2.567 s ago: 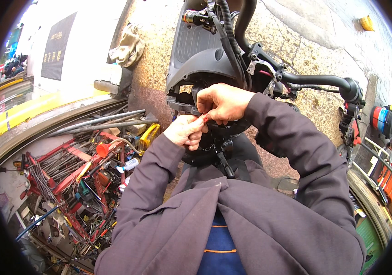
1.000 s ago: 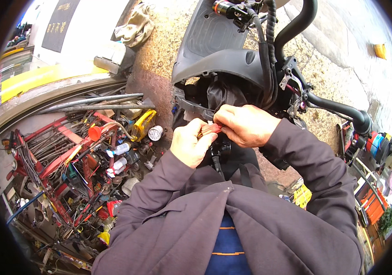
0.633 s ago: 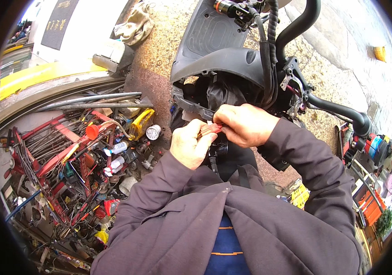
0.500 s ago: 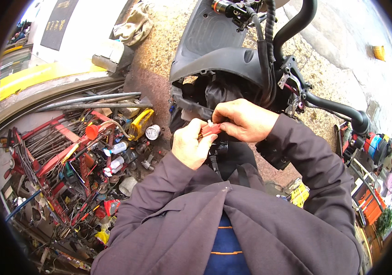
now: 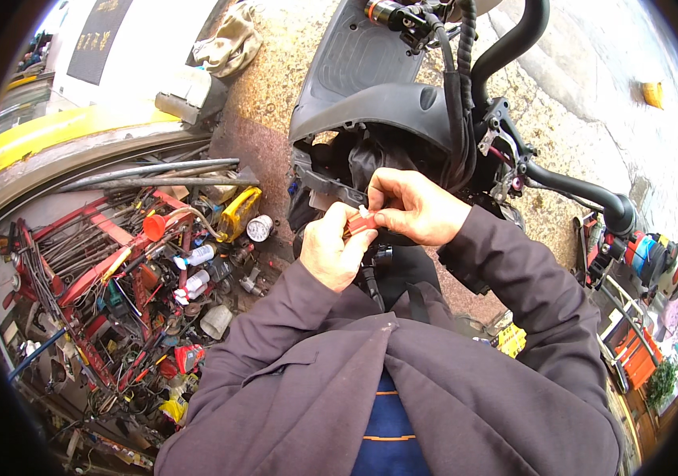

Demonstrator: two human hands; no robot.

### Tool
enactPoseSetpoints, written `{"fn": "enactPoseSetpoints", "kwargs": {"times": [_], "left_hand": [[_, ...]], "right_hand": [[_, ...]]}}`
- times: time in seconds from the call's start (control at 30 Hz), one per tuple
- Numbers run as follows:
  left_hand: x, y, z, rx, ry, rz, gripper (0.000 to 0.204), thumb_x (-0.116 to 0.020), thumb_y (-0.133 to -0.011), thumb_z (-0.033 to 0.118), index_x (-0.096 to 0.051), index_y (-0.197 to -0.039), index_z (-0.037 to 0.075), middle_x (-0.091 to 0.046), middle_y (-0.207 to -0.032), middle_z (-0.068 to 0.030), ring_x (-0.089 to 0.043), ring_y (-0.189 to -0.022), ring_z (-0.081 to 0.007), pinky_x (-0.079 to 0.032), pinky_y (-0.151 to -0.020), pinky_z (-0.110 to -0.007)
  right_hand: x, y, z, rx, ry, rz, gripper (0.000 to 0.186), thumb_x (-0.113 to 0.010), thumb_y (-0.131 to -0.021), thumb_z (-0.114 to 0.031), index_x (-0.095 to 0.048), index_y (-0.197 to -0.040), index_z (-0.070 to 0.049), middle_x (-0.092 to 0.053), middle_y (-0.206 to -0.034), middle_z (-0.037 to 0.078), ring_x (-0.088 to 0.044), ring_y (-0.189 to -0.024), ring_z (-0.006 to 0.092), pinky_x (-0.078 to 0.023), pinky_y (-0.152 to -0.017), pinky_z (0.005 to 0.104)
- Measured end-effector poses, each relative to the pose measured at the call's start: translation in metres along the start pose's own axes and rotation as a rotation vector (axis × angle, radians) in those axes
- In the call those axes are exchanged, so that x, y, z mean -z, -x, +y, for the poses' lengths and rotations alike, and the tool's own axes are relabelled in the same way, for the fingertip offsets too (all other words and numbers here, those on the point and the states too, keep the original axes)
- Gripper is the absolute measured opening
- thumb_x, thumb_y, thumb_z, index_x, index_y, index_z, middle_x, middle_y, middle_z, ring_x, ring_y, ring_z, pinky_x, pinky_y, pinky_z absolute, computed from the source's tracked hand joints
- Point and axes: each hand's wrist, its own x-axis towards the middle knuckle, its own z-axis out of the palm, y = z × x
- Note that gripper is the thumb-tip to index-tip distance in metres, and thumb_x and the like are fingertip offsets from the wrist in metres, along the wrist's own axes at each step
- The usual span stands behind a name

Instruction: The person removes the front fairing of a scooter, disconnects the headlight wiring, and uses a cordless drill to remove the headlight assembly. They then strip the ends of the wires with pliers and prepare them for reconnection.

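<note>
My left hand grips a small red object between curled fingers and thumb. My right hand pinches at the same object from the other side, with a small white piece showing by its fingertips; the finer detail is too small to make out. Both hands are just in front of the dark grey scooter body, whose front has an open cavity with black material inside. Cables run down beside it, and a black handlebar extends to the right.
At left, a red metal rack holds tools, rods, bottles and scrap, with a yellow container and a round gauge. A cloth bag lies at upper left. An orange crate and a yellow object are at right.
Over the last moments my hands have drawn closer to me and the red object shows more. My right fingers have shifted slightly, showing a white piece. The view has turned a little.
</note>
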Motion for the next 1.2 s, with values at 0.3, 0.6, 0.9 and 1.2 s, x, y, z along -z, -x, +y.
{"fn": "enactPoseSetpoints", "kwargs": {"times": [0.3,0.6,0.9,1.2], "left_hand": [[0.000,0.001,0.001,-0.025,-0.003,0.020,0.017,-0.069,-0.082,0.008,-0.060,-0.093,-0.001,-0.065,-0.073,-0.0092,-0.059,-0.066,-0.0125,-0.048,-0.062,-0.028],[0.018,-0.002,0.007,0.111,0.020,-0.094,0.018,-0.068,-0.084,0.007,-0.062,-0.098,-0.003,-0.068,-0.085,-0.0060,-0.061,-0.075,-0.0095,-0.049,-0.070,-0.026],[0.032,-0.015,0.009,0.431,0.566,-0.208,0.018,-0.063,-0.094,0.015,-0.062,-0.102,0.000,-0.057,-0.074,0.0006,-0.043,-0.051,-0.0034,-0.036,-0.045,-0.021],[0.029,-0.010,0.009,0.450,0.543,-0.186,0.020,-0.062,-0.096,0.018,-0.061,-0.100,-0.001,-0.053,-0.070,0.0018,-0.043,-0.048,-0.0039,-0.036,-0.043,-0.021]], "right_hand": [[0.002,-0.001,0.003,0.006,0.028,0.011,0.016,-0.065,-0.081,0.000,-0.051,-0.088,0.001,-0.055,-0.077,0.005,-0.050,-0.074,0.0104,-0.046,-0.067,0.0289],[0.000,0.010,-0.018,0.264,0.484,0.016,0.023,-0.064,-0.079,-0.001,-0.058,-0.102,0.000,-0.066,-0.090,0.020,-0.065,-0.088,0.0378,-0.052,-0.075,0.0414],[-0.005,0.006,-0.010,0.368,0.439,0.179,0.017,-0.064,-0.081,-0.001,-0.061,-0.098,0.000,-0.067,-0.087,0.020,-0.066,-0.085,0.0388,-0.053,-0.073,0.0424],[0.001,0.006,-0.001,0.418,0.419,0.155,0.017,-0.066,-0.081,0.002,-0.062,-0.098,0.001,-0.068,-0.087,0.018,-0.069,-0.085,0.0326,-0.054,-0.075,0.0353]]}}
